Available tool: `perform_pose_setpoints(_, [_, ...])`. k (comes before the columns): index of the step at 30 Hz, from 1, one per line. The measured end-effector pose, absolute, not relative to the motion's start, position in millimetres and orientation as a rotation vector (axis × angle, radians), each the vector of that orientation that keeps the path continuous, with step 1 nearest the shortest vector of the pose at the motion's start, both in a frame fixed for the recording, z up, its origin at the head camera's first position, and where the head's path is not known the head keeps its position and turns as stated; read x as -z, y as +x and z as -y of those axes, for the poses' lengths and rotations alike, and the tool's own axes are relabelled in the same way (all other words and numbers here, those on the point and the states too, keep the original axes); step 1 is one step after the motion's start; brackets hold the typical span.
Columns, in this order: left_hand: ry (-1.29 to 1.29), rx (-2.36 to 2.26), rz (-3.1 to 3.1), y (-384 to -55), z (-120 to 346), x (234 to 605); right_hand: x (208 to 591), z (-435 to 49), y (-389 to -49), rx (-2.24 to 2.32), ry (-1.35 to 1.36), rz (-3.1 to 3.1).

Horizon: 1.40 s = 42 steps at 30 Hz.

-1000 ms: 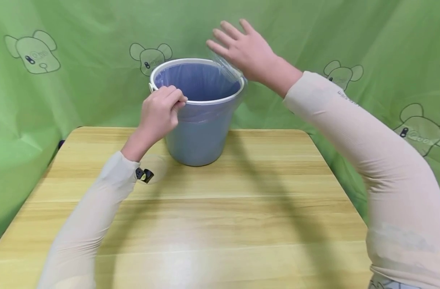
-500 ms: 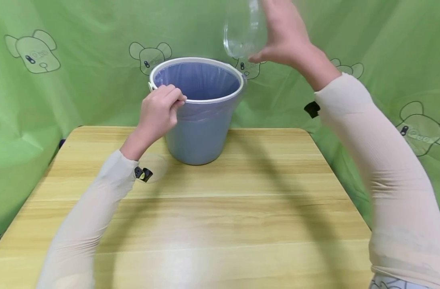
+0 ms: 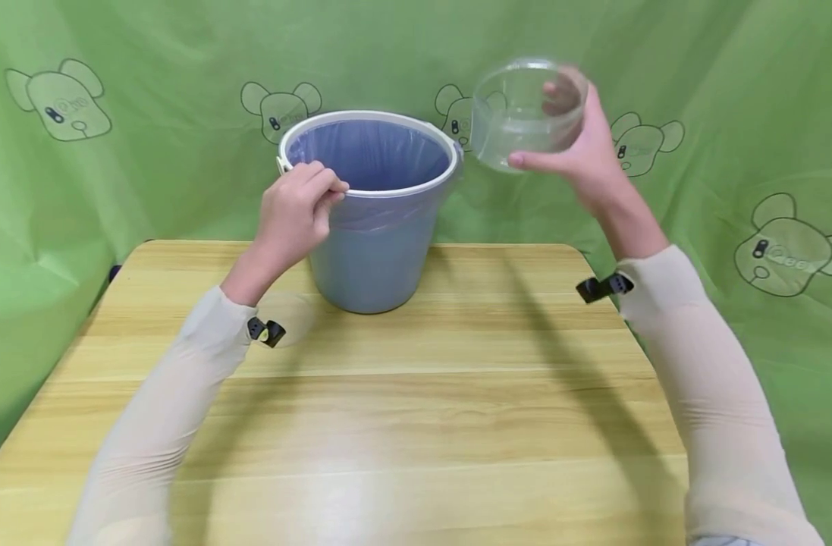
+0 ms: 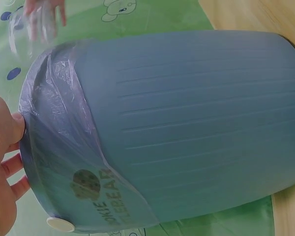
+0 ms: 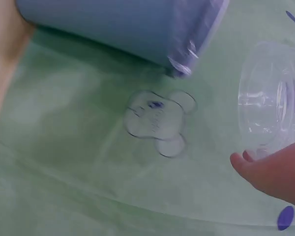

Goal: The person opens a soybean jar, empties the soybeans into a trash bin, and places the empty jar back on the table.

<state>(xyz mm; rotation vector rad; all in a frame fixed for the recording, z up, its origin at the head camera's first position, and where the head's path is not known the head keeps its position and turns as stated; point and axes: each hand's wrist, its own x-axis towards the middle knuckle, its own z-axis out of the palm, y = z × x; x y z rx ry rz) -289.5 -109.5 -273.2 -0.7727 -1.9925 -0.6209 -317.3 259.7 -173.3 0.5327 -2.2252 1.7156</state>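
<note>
A blue-grey trash bin (image 3: 371, 254) with a white rim stands at the table's far edge in the head view. A thin clear bag (image 4: 64, 98) lines it and folds down over the outside of the rim. My left hand (image 3: 296, 205) grips the rim at its near left side, thumb on the outer face in the left wrist view. Right of the bin and above it, my right hand (image 3: 589, 152) holds a clear round plastic container (image 3: 525, 106) by its side, fingers and thumb spread round it. The container is tilted, and nothing shows inside it.
The wooden table (image 3: 416, 425) spreads out in front of the bin. A green curtain (image 3: 170, 167) with printed bear heads hangs close behind and at both sides. Small black devices sit at each wrist, the right one (image 3: 605, 287) hanging below the sleeve.
My right hand has lifted away from the bin's right rim with the clear container, then come down to the right. The left hand keeps its grip on the rim.
</note>
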Motion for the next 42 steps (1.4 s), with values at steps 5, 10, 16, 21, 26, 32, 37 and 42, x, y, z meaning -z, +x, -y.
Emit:
perform_pose_setpoints(5, [-0.786,0.647,2.010,-288,112,274,219,-267,-308,-1.959,0.708,2.117])
perform_pose_setpoints(10, [-0.791,0.674,2.025,-288,113,275,256,-262,-294,-2.112,0.941,2.047])
perform_pose_setpoints(16, [-0.803,0.730,1.994,-288,115,278,300,-251,-282,-2.191,1.184,2.033])
perform_pose_setpoints(21, [-0.772,0.820,1.892,-287,123,287,330,-237,-277,-2.180,1.280,2.121])
perform_pose_setpoints(26, [-0.715,0.902,1.872,-282,134,301,355,-222,-275,-2.169,1.272,2.215])
perform_pose_setpoints(32, [-0.618,0.901,2.107,-279,155,327,375,-206,-275,-2.197,1.249,2.285])
perform_pose_setpoints(37, [-0.504,0.944,2.381,-279,173,354,389,-195,-276,-2.215,1.238,2.327])
perform_pose_setpoints(42, [-0.459,0.936,2.576,-282,188,374,401,-188,-276,-2.180,1.230,2.377])
